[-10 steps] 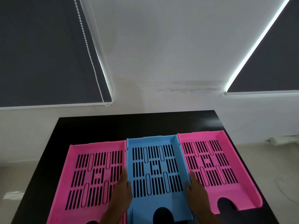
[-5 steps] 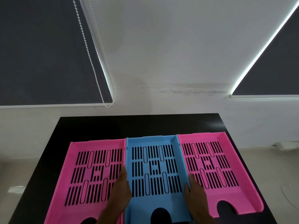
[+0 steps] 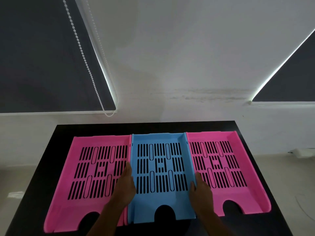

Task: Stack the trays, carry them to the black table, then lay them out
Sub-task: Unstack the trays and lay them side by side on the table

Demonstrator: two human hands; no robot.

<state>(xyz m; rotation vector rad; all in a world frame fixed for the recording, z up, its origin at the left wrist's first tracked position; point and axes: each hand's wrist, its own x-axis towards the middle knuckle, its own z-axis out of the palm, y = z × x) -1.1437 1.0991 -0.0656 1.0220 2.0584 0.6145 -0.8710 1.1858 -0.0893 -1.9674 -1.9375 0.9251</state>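
Observation:
Three slotted letter trays lie side by side on the black table point(image 3: 146, 127). A pink tray point(image 3: 75, 193) is on the left, a blue tray point(image 3: 160, 200) sits in the middle, and a second pink tray point(image 3: 238, 189) is on the right. My left hand point(image 3: 125, 188) grips the blue tray's left wall, with the thumb inside. On the blue tray's right wall rests my right hand point(image 3: 202, 193), thumb over the rim. The blue tray lies flat between the pink ones, touching both.
A white wall stands behind the table, with dark roller blinds point(image 3: 42, 53) at upper left and upper right. A bead cord point(image 3: 85, 60) hangs from the left blind. Pale floor shows on both sides of the table.
The view has shifted slightly nearer and lower. Both hands have kept their hold on the blue tray's side walls, and the trays have not visibly moved.

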